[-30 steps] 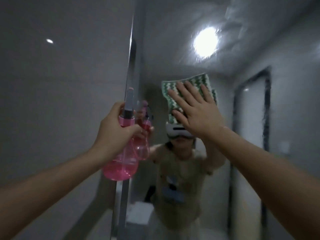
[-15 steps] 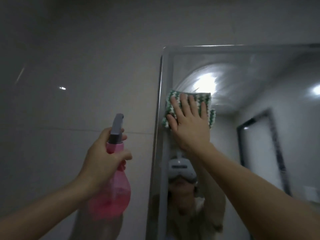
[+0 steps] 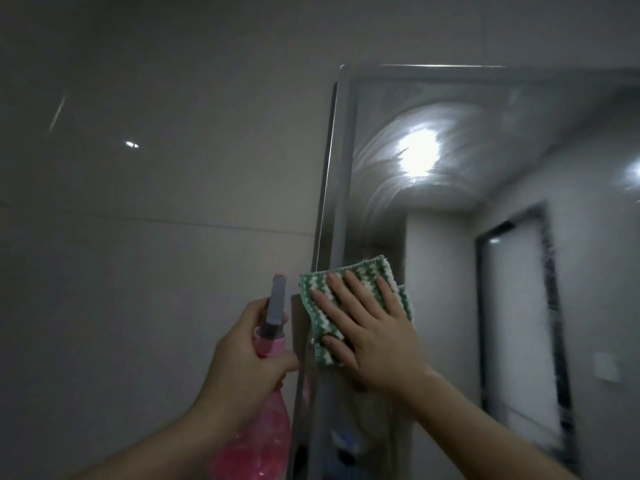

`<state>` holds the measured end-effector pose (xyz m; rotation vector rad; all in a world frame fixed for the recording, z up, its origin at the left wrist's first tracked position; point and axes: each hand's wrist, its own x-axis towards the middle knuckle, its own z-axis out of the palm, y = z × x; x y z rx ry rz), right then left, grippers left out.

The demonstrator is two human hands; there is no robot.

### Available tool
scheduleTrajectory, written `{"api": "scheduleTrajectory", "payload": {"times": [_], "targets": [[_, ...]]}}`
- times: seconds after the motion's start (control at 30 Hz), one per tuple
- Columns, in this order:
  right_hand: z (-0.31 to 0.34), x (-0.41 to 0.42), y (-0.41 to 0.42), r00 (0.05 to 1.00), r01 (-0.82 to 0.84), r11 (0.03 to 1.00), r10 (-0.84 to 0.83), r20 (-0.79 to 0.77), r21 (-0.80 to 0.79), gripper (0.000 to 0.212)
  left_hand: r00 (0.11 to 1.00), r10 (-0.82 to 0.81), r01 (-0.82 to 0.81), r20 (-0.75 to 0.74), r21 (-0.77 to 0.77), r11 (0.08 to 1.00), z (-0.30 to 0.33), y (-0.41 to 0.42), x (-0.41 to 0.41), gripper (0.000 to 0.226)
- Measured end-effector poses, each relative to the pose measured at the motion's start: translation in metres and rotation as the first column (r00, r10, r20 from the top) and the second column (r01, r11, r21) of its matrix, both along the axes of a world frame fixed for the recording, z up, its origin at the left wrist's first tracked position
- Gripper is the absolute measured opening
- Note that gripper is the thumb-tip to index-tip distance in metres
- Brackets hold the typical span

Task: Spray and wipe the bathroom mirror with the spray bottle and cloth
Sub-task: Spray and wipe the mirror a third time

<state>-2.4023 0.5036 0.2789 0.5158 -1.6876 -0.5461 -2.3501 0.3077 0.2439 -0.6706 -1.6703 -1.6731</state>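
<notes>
The bathroom mirror (image 3: 450, 237) fills the right half of the view, with curved wet streaks across its upper left glass. My right hand (image 3: 370, 334) lies flat with straight fingers on a green-and-white striped cloth (image 3: 318, 289) and presses it against the glass near the mirror's left edge. My left hand (image 3: 242, 368) grips the neck of a pink spray bottle (image 3: 266, 441) with a grey nozzle, held upright just left of the mirror's frame. The bottle's lower part runs out of the view.
A grey tiled wall (image 3: 138, 237) covers the left half. The mirror's metal frame (image 3: 329, 202) runs vertically down the middle. A ceiling light and a dark-framed doorway show as reflections in the glass.
My right hand has slid the cloth down the mirror's left side from near the top corner. The bottle in my left hand stays beside the frame, now closer to the cloth.
</notes>
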Motion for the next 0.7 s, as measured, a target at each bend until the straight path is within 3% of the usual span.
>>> {"api": "scheduleTrajectory", "payload": {"times": [0.27,0.37,0.43,0.7], "targets": [[0.153,0.001,-0.012,0.994,0.109,0.977,-0.108,0.012,-0.182,0.063,0.988,0.065,-0.064,-0.139,0.014,0.998,0.086,-0.006,-0.002,0.047],[0.211,0.005,-0.007,0.995,0.092,0.974,-0.097,-0.013,-0.206,0.069,0.977,0.11,-0.108,-0.185,0.025,0.994,0.123,-0.004,-0.005,0.044],[0.243,0.011,0.006,0.997,0.067,0.967,-0.072,-0.014,-0.247,0.062,0.968,0.139,-0.137,-0.209,0.025,0.99,0.148,0.003,-0.007,0.042],[0.317,0.023,0.069,0.997,0.0,0.881,-0.039,-0.073,-0.473,0.057,0.907,0.242,-0.28,-0.344,-0.064,0.958,0.231,0.041,0.002,0.042]]}}
